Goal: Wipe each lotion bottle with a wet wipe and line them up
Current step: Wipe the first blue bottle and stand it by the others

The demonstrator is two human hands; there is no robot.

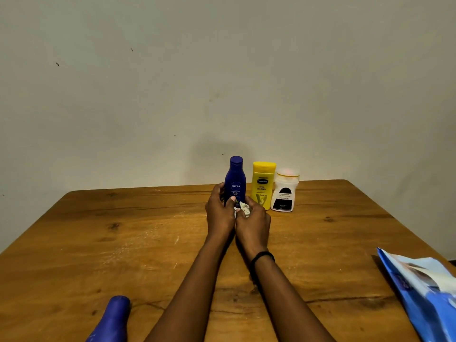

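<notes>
The blue bottle (235, 182) is gripped by the left hand (220, 213); a crumpled wipe (244, 209) is pinched by the right hand (254, 218). Beside it, the yellow bottle (263, 185) and white bottle (284, 193) are lined up. A second blue bottle (111, 322) judged outstanding.

A scuffed brown wooden table (123, 243) bears three upright bottles, dark blue (235, 178), yellow (263, 183), white (284, 193), another blue bottle (112, 319) near its front edge, and a blue wipes packet (424, 287).

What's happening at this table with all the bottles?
A person is cleaning lotion bottles. The left hand steadies the upright blue Nivea bottle while the right hand holds a crumpled wet wipe at its base. A yellow bottle and a white bottle stand beside it. Another blue bottle lies near the front edge, and a wipes pack sits at right.
</notes>
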